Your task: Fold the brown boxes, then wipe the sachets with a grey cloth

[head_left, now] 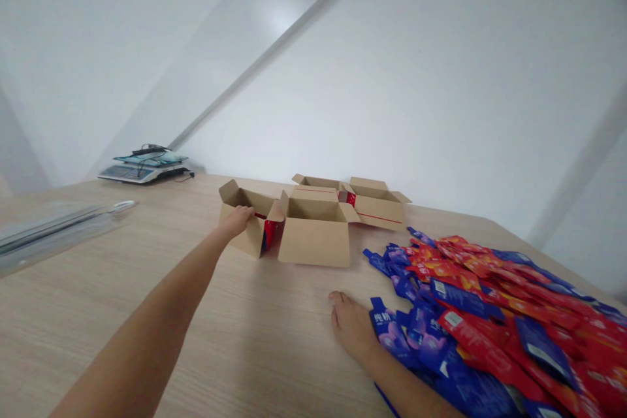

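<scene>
In the head view, four brown cardboard boxes stand open-topped on the pale wood-grain worktop [220, 320], flaps spread. The left box [251, 236] is turned at an angle, and the person's left hand [238, 221] has its grip clamped on the near edge of it, fingers curled over the rim. Just beside it, the front box [314, 243] faces me squarely with a plain wall; its bare brown inner sides show, but from this low angle I cannot see to the bottom of any of the boxes, so I cannot tell what lies inside. Behind, nearer the wall, sit the rear left box [316, 193] and the rear right box [379, 210], each with a thin red line on its cardboard. A shiny red patch touched with dark blue shows at the left box's right side, too blurred to say whether it is print. The right hand [353, 326] rests on the worktop, its grip slack, thumb and fingers a little apart, just beside a broad heap of flat packets [494, 294], glossy red and deep blue with pale labels, spread over the right side. Far left sit a weighing scale [142, 171] topped with cables and a long plastic-wrapped item [59, 230].
</scene>
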`<control>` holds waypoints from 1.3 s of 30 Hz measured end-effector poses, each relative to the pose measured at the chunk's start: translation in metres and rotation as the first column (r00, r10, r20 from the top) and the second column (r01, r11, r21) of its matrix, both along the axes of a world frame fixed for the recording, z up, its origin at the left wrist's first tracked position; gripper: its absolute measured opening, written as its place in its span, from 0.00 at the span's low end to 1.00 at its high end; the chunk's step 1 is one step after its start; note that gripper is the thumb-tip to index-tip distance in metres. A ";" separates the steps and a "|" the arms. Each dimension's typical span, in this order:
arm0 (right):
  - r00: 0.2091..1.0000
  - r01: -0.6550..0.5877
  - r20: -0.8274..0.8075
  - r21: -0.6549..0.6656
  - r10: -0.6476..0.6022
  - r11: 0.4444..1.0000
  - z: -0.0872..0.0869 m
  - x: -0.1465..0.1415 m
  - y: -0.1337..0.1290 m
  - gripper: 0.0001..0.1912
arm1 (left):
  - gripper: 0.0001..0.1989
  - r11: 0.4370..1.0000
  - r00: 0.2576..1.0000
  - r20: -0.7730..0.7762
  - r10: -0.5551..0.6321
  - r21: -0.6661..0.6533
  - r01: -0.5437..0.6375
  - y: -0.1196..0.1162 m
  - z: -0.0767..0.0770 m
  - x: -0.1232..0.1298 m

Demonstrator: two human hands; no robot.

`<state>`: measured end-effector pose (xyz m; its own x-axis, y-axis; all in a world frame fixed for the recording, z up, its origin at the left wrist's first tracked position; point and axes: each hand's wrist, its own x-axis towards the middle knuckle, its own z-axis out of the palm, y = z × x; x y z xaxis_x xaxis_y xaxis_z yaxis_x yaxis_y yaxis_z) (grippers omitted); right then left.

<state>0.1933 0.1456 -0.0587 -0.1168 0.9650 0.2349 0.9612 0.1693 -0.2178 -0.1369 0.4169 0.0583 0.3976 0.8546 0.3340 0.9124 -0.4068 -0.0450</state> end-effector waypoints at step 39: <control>0.954 -0.284 -0.035 0.220 0.299 0.933 0.136 -0.073 -0.052 0.25 | 0.08 0.773 0.822 0.206 -0.531 -0.278 0.570 -0.352 0.016 0.042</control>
<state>0.1202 0.0933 0.0772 -0.3625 0.8188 0.4452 0.8471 0.4886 -0.2089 -0.0953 0.0652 0.0744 0.8097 0.5653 0.1574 0.5186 -0.8149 0.2589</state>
